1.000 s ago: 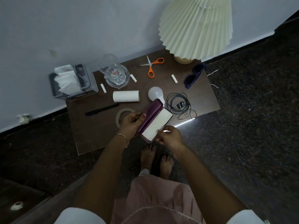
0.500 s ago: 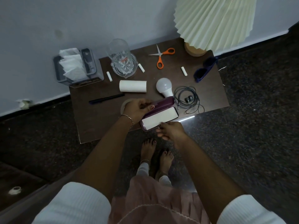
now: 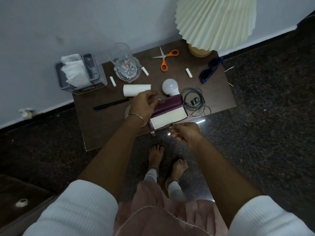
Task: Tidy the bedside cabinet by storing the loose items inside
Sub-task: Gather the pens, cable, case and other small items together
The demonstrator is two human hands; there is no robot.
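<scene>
1. At the near edge of the surface (image 3: 102,126) the purple spectacle case (image 3: 168,113) lies open with its pale lining up, between the two hands.
2. The left hand (image 3: 144,106) has its fingers curled round the raised lid at the case's left end. The right hand (image 3: 185,133) pinches a thin metal frame, apparently a pair of spectacles (image 3: 171,128), just near of the tray. The lenses are too faint to make out.
3. The step in hand looks like seating the spectacles in the case, so that one closed item goes into the cabinet.
4. Keep the lid held wide and the case flat on the surface, since it sits close to the edge and could tip off.
5. Fold the arms first and lower the frame lengthwise, lenses toward the lining. Let go only once it lies below the rim.
6. Close the lid gently. If it resists, an arm is probably caught in the hinge line, so lift and reseat rather than press.
7. Mind the light bulb (image 3: 170,86) and the coiled earphone cable (image 3: 194,99) just far of the case. A nudge could roll the bulb or catch the cable under the lid.
</scene>
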